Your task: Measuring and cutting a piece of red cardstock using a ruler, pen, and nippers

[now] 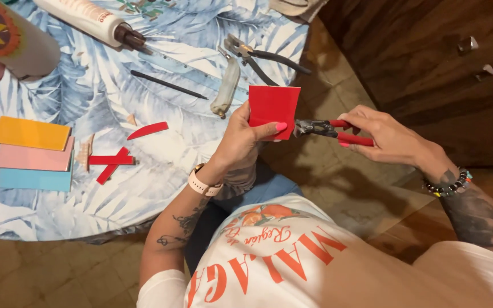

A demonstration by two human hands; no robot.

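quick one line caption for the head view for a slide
Left hand holds a red square sheet while the right hand applies red-handled pliers to its edge, beside a leaf-print table.

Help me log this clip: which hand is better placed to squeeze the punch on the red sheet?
Right. The right hand already grips the red-handled punch pliers, whose head meets the edge of the red square sheet. The left hand only steadies that sheet.
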